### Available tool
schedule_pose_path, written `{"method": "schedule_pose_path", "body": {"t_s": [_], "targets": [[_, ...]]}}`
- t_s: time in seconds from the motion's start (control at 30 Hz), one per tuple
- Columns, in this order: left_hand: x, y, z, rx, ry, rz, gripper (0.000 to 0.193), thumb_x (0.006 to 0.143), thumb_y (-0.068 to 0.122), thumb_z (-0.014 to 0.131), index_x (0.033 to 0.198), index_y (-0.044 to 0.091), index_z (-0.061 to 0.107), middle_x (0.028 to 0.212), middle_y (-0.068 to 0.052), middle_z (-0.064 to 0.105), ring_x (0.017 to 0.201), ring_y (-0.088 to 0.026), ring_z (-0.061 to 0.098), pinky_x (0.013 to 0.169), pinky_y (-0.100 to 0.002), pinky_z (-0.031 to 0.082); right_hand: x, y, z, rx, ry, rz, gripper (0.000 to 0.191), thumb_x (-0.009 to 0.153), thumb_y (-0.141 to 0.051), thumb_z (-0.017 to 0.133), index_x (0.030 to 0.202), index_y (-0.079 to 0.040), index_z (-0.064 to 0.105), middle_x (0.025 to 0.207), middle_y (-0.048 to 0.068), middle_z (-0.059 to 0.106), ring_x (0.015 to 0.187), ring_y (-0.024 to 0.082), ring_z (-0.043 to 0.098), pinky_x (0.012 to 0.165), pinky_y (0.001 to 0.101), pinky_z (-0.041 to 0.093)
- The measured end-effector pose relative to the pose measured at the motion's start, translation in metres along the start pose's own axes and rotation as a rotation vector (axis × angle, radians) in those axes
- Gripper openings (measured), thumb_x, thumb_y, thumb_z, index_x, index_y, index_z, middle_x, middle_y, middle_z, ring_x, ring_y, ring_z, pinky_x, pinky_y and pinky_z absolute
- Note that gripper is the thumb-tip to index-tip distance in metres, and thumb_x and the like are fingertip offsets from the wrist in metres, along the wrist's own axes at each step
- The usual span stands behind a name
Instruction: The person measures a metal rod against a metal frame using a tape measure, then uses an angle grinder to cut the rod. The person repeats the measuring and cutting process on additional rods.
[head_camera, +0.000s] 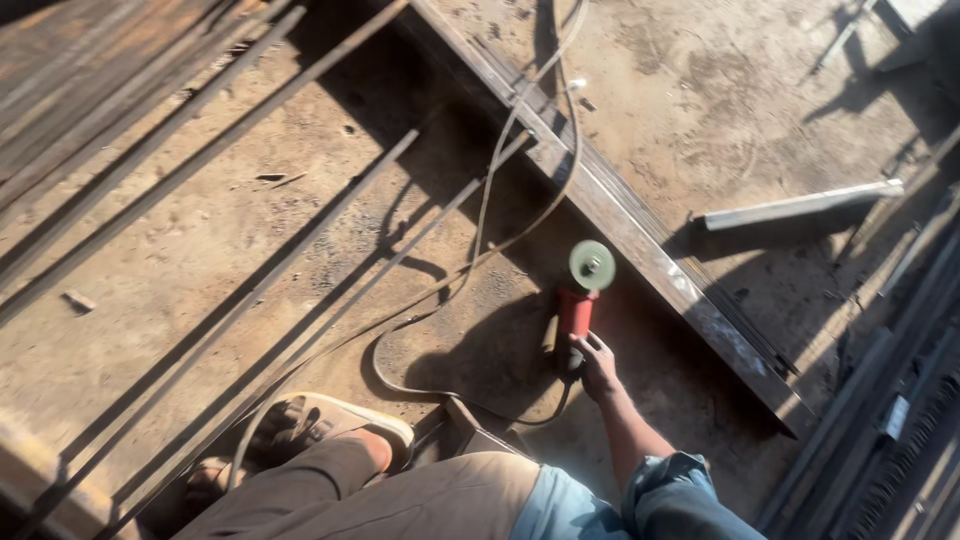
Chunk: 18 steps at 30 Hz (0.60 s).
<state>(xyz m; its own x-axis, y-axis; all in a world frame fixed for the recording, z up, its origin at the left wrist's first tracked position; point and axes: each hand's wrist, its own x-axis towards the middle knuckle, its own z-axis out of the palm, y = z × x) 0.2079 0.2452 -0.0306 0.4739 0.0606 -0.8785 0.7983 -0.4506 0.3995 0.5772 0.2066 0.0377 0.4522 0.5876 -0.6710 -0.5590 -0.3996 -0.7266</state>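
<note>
My right hand (598, 368), at five o'clock, is closed around the rear handle of a red angle grinder (578, 305) resting on the floor beside a long steel beam (640, 240); it looks heavy, rigid, best gripped by its body; my left hand is unseen.

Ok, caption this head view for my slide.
Right hand grips a red angle grinder beside a long rusty steel beam on the dusty floor.

A red-bodied angle grinder (580, 300) with a pale green disc lies on the dusty ground, disc end against a long steel beam.
</note>
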Motion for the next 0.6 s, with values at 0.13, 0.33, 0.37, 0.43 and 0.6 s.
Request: {"method": "schedule_pose_path", "body": {"t_s": [0.13, 0.33, 0.37, 0.43, 0.6], "targets": [[-0.039, -0.019, 0.012, -0.330, 0.286, -0.126, 0.033, 0.094, 0.025, 0.067, 0.121, 0.006, 0.072, 0.116, -0.009, 0.070, 0.108, -0.017, 0.064, 0.095, -0.032, 0.048, -0.006, 0.012, 0.009, -0.135, 0.143, -0.094, 0.047, 0.088, -0.011, 0.079, 0.132, 0.001, 0.067, 0.097, 0.004, 0.072, 0.079, 0.012, 0.065, 0.070, 0.0293, 0.053], [-0.195, -0.125, 0.113, -1.033, 1.368, -0.492, 0.035, 0.094, 0.025, 0.072, 0.119, 0.001, 0.071, 0.100, -0.012, 0.072, 0.089, -0.019, 0.069, 0.082, -0.034, 0.055, -0.012, 0.032, 0.029, -0.433, 0.352, -0.293, 0.037, 0.093, -0.016, 0.077, 0.124, 0.003, 0.069, 0.095, 0.003, 0.071, 0.081, 0.011, 0.062, 0.074, 0.0287, 0.051], [-0.206, -0.138, 0.131, -1.087, 1.475, -0.464, 0.035, 0.094, 0.025, 0.073, 0.118, 0.000, 0.070, 0.097, -0.012, 0.073, 0.085, -0.020, 0.069, 0.080, -0.034, 0.056, -0.013, 0.036, 0.034, -0.538, 0.383, -0.360, 0.037, 0.095, -0.019, 0.076, 0.123, 0.003, 0.069, 0.095, 0.005, 0.070, 0.081, 0.013, 0.061, 0.074, 0.0303, 0.051], [-0.202, -0.154, 0.152, -1.154, 1.576, -0.337, 0.037, 0.094, 0.025, 0.074, 0.118, -0.002, 0.070, 0.092, -0.013, 0.073, 0.079, -0.020, 0.071, 0.075, -0.035, 0.059, -0.011, 0.041, 0.045, -0.770, 0.506, -0.364, 0.041, 0.097, -0.028, 0.072, 0.125, 0.002, 0.066, 0.092, 0.011, 0.069, 0.078, 0.020, 0.063, 0.069, 0.0370, 0.052], [-0.164, -0.163, 0.169, -1.441, 1.453, -0.492, 0.047, 0.088, 0.025, 0.077, 0.127, 0.000, 0.065, 0.093, -0.010, 0.075, 0.089, -0.020, 0.070, 0.080, -0.034, 0.056, -0.004, 0.053, 0.065, -1.192, 0.609, -0.019, 0.051, 0.094, -0.041, 0.079, 0.105, 0.009, 0.075, 0.094, 0.022, 0.077, 0.082, 0.034, 0.076, 0.069, 0.0464, 0.058]]}}
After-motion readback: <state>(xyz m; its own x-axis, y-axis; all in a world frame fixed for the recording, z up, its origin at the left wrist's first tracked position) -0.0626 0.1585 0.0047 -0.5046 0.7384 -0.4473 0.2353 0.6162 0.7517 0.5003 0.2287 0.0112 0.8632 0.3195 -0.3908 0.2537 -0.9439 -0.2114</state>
